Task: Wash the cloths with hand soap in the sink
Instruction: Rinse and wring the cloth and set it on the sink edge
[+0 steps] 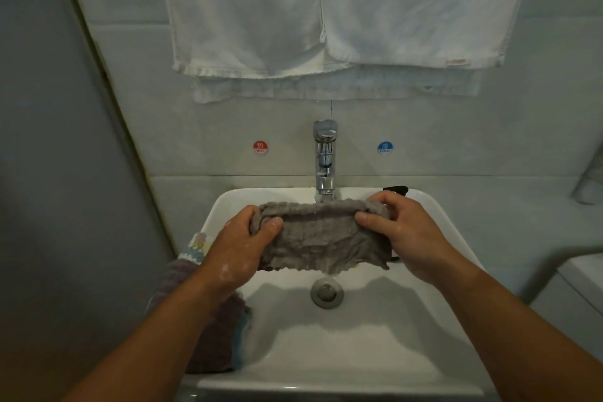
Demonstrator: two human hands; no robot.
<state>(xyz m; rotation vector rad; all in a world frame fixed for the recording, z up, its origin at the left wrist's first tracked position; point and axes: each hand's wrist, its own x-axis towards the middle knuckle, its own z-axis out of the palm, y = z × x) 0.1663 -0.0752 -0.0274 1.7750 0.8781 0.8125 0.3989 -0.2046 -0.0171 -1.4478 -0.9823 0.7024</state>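
Note:
A wet grey cloth [318, 238] is stretched between my hands above the white sink [326, 352], just under the chrome tap [324, 160]. My left hand [241, 241] grips its left end, with soap suds on the skin. My right hand [401, 228] grips its right end. Water runs off the cloth's lower edge toward the drain [327, 293]. A dark purple cloth [215, 330] and a pastel striped cloth [197, 246] lie over the sink's left rim, partly hidden by my left forearm.
White towels [326, 10] hang on the tiled wall above the tap. Red hot [260, 147] and blue cold [385, 147] stickers flank it. A black object [396, 189] sits on the sink's back rim. A grey wall stands close at left, a white fixture [584, 274] at right.

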